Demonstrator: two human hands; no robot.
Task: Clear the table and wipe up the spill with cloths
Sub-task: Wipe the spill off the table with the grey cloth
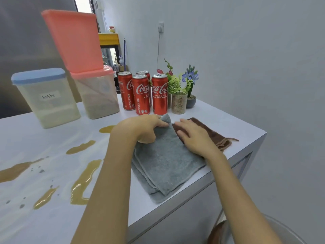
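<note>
Grey cloth [167,159] lies folded under both hands, its far corner pinched by the left hand [146,128]. Straight fingers of the right hand [195,136] press the brown cloth [218,136] beside it.

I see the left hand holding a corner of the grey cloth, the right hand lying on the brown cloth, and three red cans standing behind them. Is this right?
Not quite: the head view shows four red cans, not three, one partly hidden behind the front ones. The rest holds: the left hand holds a corner of the grey cloth, and the right hand lies on the brown cloth.
</note>
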